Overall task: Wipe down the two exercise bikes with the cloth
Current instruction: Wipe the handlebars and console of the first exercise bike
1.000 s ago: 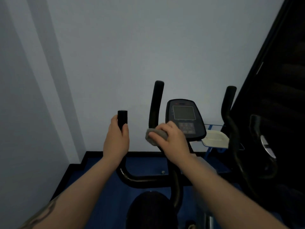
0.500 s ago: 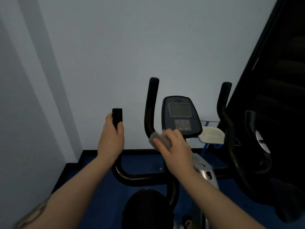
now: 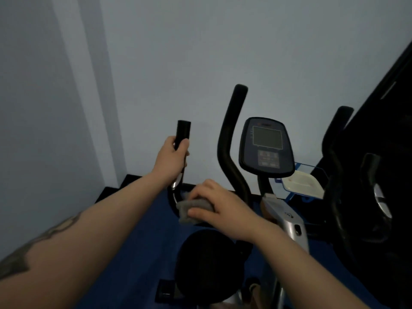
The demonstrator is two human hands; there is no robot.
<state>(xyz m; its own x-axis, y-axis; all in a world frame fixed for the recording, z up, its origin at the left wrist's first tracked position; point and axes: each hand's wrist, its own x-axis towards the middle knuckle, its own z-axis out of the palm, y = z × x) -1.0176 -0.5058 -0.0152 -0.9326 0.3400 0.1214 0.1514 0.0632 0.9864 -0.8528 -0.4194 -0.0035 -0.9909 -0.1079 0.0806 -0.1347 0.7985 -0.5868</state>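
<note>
A black exercise bike stands in front of me, with a dark console (image 3: 266, 148), a tall curved handlebar (image 3: 231, 139) and a round black seat (image 3: 207, 266) below. My left hand (image 3: 171, 161) grips the upright left handle (image 3: 183, 132) just under its top. My right hand (image 3: 220, 210) holds a grey cloth (image 3: 192, 208) pressed on the low curved bar beneath that handle. A second black machine (image 3: 365, 188) stands at the right edge, partly cut off.
Pale walls close off the front and left, meeting in a corner at the left. The floor (image 3: 145, 237) is blue with a black skirting. A white tray on a blue stand (image 3: 302, 186) sits behind the console.
My right hand has carried the cloth from beside the console down and left to the low bar under the left handle. My left hand keeps its grip. The view has shifted.
</note>
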